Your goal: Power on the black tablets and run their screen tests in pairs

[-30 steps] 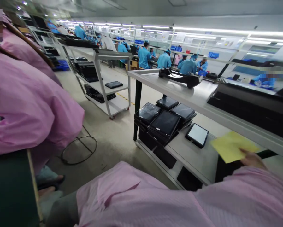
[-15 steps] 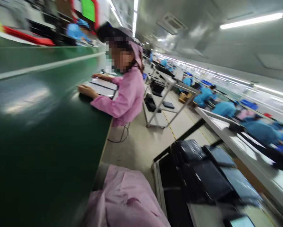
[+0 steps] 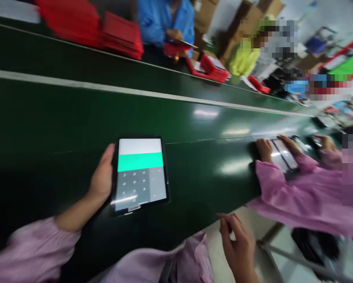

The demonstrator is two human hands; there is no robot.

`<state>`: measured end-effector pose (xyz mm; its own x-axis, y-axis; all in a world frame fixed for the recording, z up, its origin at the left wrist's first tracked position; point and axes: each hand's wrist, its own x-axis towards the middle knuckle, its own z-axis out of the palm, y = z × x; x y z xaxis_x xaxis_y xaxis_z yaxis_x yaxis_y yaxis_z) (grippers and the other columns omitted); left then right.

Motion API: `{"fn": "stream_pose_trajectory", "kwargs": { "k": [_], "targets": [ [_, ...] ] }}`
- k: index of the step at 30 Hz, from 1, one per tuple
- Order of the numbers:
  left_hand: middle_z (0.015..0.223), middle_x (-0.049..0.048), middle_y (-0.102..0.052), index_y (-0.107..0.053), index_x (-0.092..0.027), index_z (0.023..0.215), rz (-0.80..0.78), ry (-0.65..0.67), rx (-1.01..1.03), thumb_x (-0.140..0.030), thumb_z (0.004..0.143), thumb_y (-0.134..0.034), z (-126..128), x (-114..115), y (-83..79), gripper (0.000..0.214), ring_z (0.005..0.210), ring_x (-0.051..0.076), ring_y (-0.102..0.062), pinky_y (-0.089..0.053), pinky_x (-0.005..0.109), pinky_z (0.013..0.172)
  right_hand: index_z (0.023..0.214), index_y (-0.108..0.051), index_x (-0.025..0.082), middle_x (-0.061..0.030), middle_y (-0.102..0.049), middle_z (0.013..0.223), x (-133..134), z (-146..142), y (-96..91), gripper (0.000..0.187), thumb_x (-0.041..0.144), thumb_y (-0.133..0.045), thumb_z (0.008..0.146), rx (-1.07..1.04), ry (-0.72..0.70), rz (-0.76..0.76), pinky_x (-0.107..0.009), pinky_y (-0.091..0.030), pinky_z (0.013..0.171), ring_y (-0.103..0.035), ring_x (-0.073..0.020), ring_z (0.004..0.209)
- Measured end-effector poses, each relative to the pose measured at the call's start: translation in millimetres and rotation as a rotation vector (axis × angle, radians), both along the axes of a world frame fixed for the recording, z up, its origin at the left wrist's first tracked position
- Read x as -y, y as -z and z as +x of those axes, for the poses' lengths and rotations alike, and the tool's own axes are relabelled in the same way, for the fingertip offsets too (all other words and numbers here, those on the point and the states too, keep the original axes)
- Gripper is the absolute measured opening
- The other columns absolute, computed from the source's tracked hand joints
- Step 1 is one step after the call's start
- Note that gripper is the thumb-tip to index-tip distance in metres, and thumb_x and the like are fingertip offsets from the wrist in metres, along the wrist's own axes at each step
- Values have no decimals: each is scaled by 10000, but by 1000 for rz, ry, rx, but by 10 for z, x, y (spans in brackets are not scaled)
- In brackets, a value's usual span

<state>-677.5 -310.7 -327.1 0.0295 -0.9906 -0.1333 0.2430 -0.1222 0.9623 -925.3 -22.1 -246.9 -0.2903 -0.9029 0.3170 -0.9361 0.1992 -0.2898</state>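
Observation:
A tablet (image 3: 140, 173) with a lit screen, showing a white band, a green band and a grey keypad, lies on the dark green belt (image 3: 76, 118). My left hand (image 3: 102, 177) rests against its left edge, fingers curled along the frame. My right hand (image 3: 238, 245) hovers off the belt's near edge, below and right of the tablet, fingers loosely spread and holding nothing.
A co-worker in a pink sleeve (image 3: 294, 196) handles another tablet (image 3: 282, 155) at the right of the belt. Across the belt, red cases (image 3: 120, 33) are stacked beside a person in blue (image 3: 167, 19). Cardboard boxes (image 3: 241, 23) stand behind.
The view has swung from the shelves of tablets behind to the green belt. The yellow sheet seen in my right hand a second ago is out of sight. My left hand now touches a lit tablet.

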Motion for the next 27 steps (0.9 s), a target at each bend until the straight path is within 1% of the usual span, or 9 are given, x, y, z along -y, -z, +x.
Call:
{"fn": "stream_pose_trajectory", "kwargs": {
  "k": [2, 4, 5, 7, 10, 15, 19, 24, 27],
  "targets": [
    [1724, 153, -507, -636, -105, 1465, 25, -61, 9, -465, 1037, -621, 88, 12, 82, 560, 1649, 359, -367, -259, 491, 1378, 1050, -784, 240, -39, -750, 816, 676, 95, -19, 248, 169, -547, 1062, -5, -333, -88, -296, -648, 718, -739, -189, 803],
    [1704, 142, -541, -607, -110, 1496, 39, -86, -3, -479, 1045, -543, 64, 33, 146, 586, 1623, 340, -431, -312, 455, 1360, 1139, -799, 234, -104, -795, 1078, 1160, 269, 37, 236, 168, -599, 1032, -39, -615, -83, -387, -680, 898, -746, -259, 1133],
    [1685, 142, -564, -588, -124, 1514, 40, -96, -15, -488, 1046, -503, 35, 44, 173, 599, 1599, 332, -473, -343, 460, 1346, 1160, -800, 235, -124, -783, 1198, 1326, 351, 90, 229, 178, -627, 1021, -51, -709, -72, -419, -674, 959, -703, -288, 1262],
    [1644, 154, -606, -562, -150, 1533, 32, -122, -34, -515, 1034, -449, -23, 52, 222, 629, 1561, 319, -530, -385, 474, 1324, 1224, -792, 240, -144, -730, 1371, 1547, 472, 223, 254, 201, -670, 1004, -67, -797, -49, -479, -650, 1041, -595, -335, 1432],
    [1608, 160, -637, -584, -178, 1504, 15, -165, -26, -566, 1011, -460, -67, 9, 294, 639, 1562, 306, -531, -400, 471, 1315, 1276, -777, 253, -148, -687, 1441, 1752, 547, 404, 300, 193, -660, 1007, -53, -783, -90, -541, -623, 1083, -532, -355, 1489],
    [1567, 128, -674, -669, -215, 1407, 43, -187, 35, -588, 1009, -522, -25, -131, 354, 564, 1551, 323, -537, -393, 509, 1316, 1152, -813, 268, -115, -695, 1384, 2056, 534, 573, 300, 131, -572, 1039, -2, -669, -231, -549, -612, 1076, -515, -340, 1485],
    [1600, 98, -651, -662, -244, 1447, 93, -67, 165, -558, 999, -560, 125, -175, 321, 557, 1565, 345, -513, -409, 523, 1304, 1155, -811, 260, -117, -651, 1450, 2212, 483, 690, 319, 143, -524, 1079, 16, -530, -245, -592, -584, 1095, -456, -348, 1519],
    [1613, 69, -640, -702, -281, 1419, 141, 23, 289, -518, 933, -662, 353, -164, 298, 542, 1601, 366, -461, -374, 543, 1330, 1240, -797, 288, -109, -595, 1540, 2269, 487, 820, 340, 168, -515, 1091, 10, -502, -196, -650, -545, 1144, -398, -374, 1576],
    [1629, 51, -625, -757, -309, 1345, 124, 73, 308, -522, 909, -706, 452, -189, 301, 488, 1628, 364, -419, -362, 552, 1336, 1223, -804, 283, -103, -620, 1526, 2266, 470, 831, 331, 174, -522, 1089, 24, -461, -205, -657, -541, 1155, -407, -372, 1576]
  ]
}}
